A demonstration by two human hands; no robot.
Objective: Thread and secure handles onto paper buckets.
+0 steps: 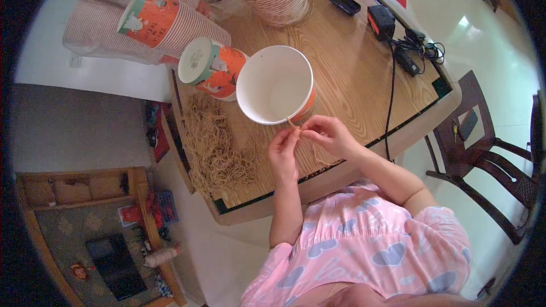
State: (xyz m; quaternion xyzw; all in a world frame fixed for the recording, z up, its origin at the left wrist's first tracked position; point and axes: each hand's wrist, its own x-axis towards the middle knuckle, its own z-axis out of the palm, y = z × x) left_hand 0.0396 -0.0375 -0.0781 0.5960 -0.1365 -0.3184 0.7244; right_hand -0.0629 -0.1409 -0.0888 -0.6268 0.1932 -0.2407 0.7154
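A paper bucket (267, 79), white inside and orange outside, stands open end up near the table's front edge. A thin tan string (290, 120) comes off the near side of its rim. My left hand (284, 150) pinches this string just below the rim. Beside it, my right hand (330, 135) also pinches the string, fingertips almost touching the left ones. A loose end of string hangs below my right hand. To the left of the bucket lies a tangled heap of tan strings (213, 148). How the string is fixed to the rim is too small to tell.
An upside-down bucket (220, 71) stands behind left. Stacks of nested orange buckets (162, 27) lie farther left, partly in plastic, and another stack (278, 0) stands at the back. Black adapters and cables (406, 59) lie at the table's right; a dark chair (483, 142) stands beyond.
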